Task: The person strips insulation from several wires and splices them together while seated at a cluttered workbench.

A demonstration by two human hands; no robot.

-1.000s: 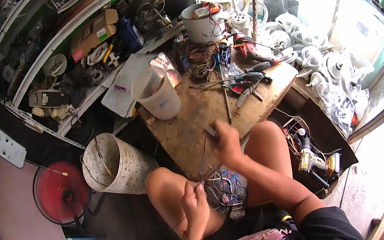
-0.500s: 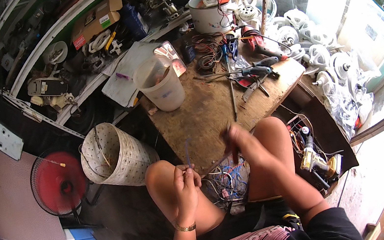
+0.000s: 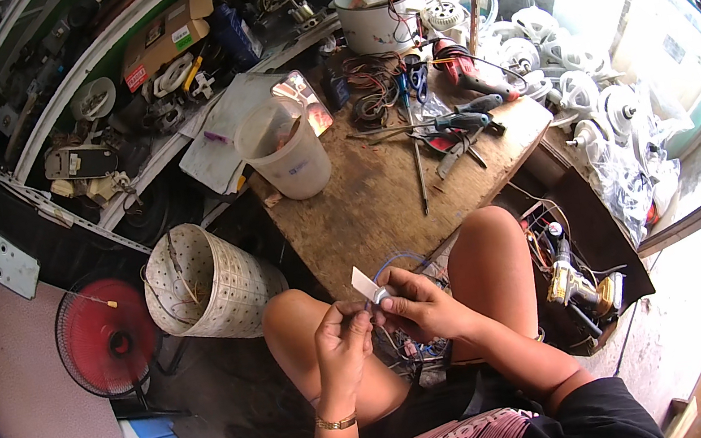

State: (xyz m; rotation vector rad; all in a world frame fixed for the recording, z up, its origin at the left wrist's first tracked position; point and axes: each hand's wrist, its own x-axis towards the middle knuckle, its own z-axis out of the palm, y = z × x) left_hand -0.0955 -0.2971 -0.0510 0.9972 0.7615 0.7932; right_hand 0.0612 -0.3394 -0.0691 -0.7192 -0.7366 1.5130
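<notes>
My left hand (image 3: 342,333) is closed, its thumb and fingertips pinching a thin blue wire (image 3: 396,256) that loops up over the table's near edge. Against those fingertips, my right hand (image 3: 417,301) is wrapped round a knife (image 3: 364,282) with a pale, flat blade pointing up and away. The hands meet between my knees, and the pinched end of the wire is hidden by the fingers. Below them, a tangle of coloured wires (image 3: 420,349) shows partly behind my right hand.
On the wooden table (image 3: 351,219) stand a translucent bucket (image 3: 291,155) and a red power drill (image 3: 462,66), with pliers and screwdrivers nearby. A white perforated basket (image 3: 237,281) and a red fan (image 3: 110,336) are at left. At right, a bin (image 3: 620,260) holds a yellow drill (image 3: 571,284).
My right hand has come back from over the table to my left hand, with the knife now plainly in it. The blue wire now loops to the right instead of standing upright.
</notes>
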